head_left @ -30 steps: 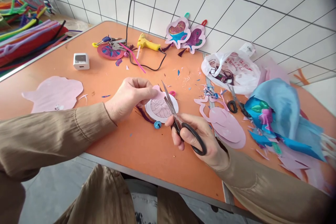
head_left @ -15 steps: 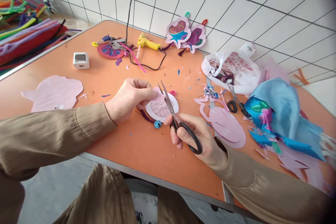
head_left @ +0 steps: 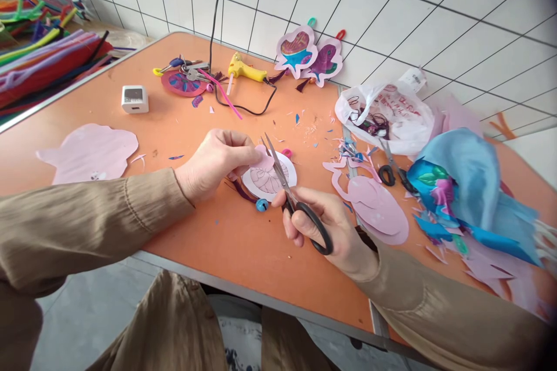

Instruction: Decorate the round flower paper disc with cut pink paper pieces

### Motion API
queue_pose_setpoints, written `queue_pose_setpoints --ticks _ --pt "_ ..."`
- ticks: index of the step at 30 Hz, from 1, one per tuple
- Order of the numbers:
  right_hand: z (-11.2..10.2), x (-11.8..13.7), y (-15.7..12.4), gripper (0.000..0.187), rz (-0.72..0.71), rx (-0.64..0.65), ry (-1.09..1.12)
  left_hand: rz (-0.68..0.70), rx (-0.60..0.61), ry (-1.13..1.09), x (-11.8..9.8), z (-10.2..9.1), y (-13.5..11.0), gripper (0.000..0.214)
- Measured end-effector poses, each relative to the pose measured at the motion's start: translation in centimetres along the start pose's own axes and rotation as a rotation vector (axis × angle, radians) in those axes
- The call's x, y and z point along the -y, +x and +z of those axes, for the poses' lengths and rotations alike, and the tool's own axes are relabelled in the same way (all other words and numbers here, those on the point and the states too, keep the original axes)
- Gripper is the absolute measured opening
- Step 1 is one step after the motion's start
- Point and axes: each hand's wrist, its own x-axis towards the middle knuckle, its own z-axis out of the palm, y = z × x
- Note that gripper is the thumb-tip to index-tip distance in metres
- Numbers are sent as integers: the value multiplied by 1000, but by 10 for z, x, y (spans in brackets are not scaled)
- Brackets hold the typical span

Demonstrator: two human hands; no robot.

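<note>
Pink piece (head_left: 263,158), sm. – pinched betw. thumb & fingers of L hand (head_left: 217,159), at upper L edge of white disc (head_left: 268,181). Scissors (head_left: 285,183) – R hand (head_left: 324,223) closed round black handles, blades parted, tips by piece. Handling, prob. best: turn piece w/ L hand, short snips, fingertips clear of blades, disc outside the bite. Unclear: whether blades touch piece or only cross in front; piece's L edge, behind fingers; tassel (head_left: 244,193) by bell (head_left: 261,205), partly covered; disc's design, partly blocked.

The orange table (head_left: 243,249) bears a white adapter (head_left: 134,101), a yellow glue gun (head_left: 248,71), pink cutouts (head_left: 383,217) and a plastic bag (head_left: 407,124).
</note>
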Motion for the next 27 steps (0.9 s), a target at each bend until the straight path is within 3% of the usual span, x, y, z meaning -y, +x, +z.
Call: queue_pose_setpoints --ticks 27 --pt "-3 -1 0 59 -4 8 -6 10 -14 3 0 -1 0 24"
